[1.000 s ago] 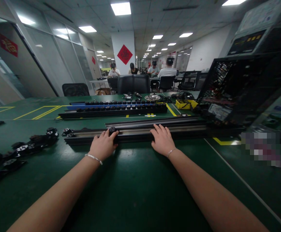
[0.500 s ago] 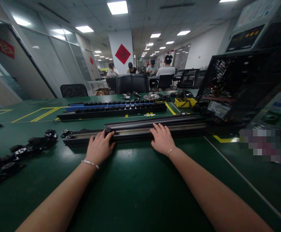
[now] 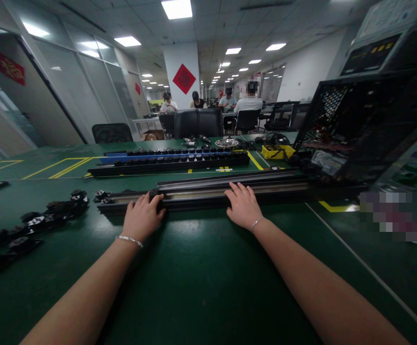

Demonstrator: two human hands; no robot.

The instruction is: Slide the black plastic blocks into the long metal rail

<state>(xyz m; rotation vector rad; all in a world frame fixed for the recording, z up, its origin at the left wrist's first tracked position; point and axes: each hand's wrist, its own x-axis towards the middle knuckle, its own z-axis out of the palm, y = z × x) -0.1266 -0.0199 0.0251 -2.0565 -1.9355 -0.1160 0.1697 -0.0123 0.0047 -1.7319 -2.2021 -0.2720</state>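
Note:
A long black rail [image 3: 194,203] with a pale metal inner track lies across the green table in front of me. My left hand [image 3: 142,215] is over its left part, thumb and forefinger closed around a small black block [image 3: 153,192] sitting in the track. The block's lower side is hidden by my fingers and the rail wall. Farther right, my right hand [image 3: 243,205] rests with spread fingers on the rail. Just behind runs a second black rail [image 3: 208,182]. Small black parts [image 3: 102,195] sit at the left rail end.
A row of black modules [image 3: 46,215] lies at left. Behind the rails stand a blue strip and a black strip [image 3: 172,165] carrying modules, a metal dish [image 3: 226,143] and a yellow tray [image 3: 278,152]. An open computer case [image 3: 366,124] stands at right. Several people sit in the background.
My left hand and the black block have shifted left along the rail. My right hand stays at about the same place on the rail. The camera view has turned slightly.

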